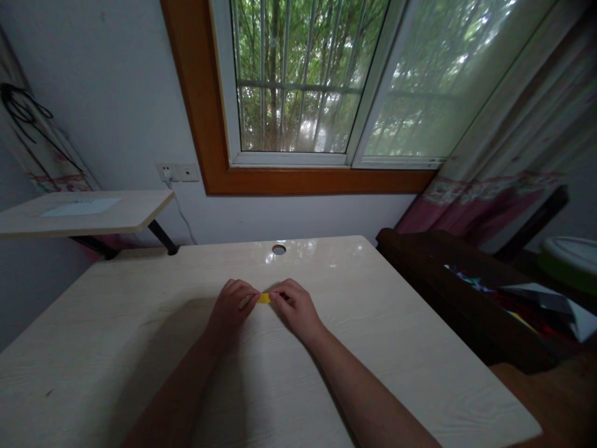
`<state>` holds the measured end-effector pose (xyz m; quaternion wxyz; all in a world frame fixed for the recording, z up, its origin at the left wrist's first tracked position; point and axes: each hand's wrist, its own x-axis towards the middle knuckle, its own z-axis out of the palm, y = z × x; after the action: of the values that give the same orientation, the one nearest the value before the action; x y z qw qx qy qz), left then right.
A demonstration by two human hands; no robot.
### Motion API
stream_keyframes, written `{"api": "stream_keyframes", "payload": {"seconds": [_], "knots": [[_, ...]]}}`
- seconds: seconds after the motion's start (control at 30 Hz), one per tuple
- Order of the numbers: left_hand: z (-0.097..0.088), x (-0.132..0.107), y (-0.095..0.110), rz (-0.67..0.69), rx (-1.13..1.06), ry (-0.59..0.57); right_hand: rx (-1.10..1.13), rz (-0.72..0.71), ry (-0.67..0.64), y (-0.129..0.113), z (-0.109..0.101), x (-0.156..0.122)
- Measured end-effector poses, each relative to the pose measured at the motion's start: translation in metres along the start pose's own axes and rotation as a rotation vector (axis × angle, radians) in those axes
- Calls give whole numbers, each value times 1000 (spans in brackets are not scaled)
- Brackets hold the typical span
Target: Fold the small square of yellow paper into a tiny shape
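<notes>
Centrally | small yellow strip (264, 298), material unclear, over pale wood-grain tabletop (396, 373) | left hand (233, 303): fingers pinched on left end | right hand (296, 305): fingers pinched on right end | opposed grip presumably steadies strip

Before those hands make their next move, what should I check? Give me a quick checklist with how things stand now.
1. Left hand pinching the yellow piece: ok, at its left end.
2. Right hand pinching it too: ok, at its right end.
3. Piece away from the round hole in the table: ok, the hole lies beyond the hands.
4. Piece undamaged: cannot tell, its ends are hidden.
5. Piece lifted off the table: cannot tell.
</notes>
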<state>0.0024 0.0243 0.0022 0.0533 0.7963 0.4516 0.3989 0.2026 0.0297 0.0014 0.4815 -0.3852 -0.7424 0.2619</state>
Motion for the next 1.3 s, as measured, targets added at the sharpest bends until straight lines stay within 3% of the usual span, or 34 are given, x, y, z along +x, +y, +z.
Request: {"api": "stream_keyframes", "payload": {"seconds": [0.4, 0.83, 1.1, 1.3], "knots": [[1, 0, -6, -42, 52, 45, -22, 2, 117, 5, -1, 2], [-5, -1, -9, -131, 19, 160, 8, 122, 104, 10, -1, 2], [6, -2, -3, 95, 38, -7, 123, 203, 93, 8, 1, 1], [5, -3, 1, 101, 48, -70, 108, 176, 48, 6, 1, 0]]}}
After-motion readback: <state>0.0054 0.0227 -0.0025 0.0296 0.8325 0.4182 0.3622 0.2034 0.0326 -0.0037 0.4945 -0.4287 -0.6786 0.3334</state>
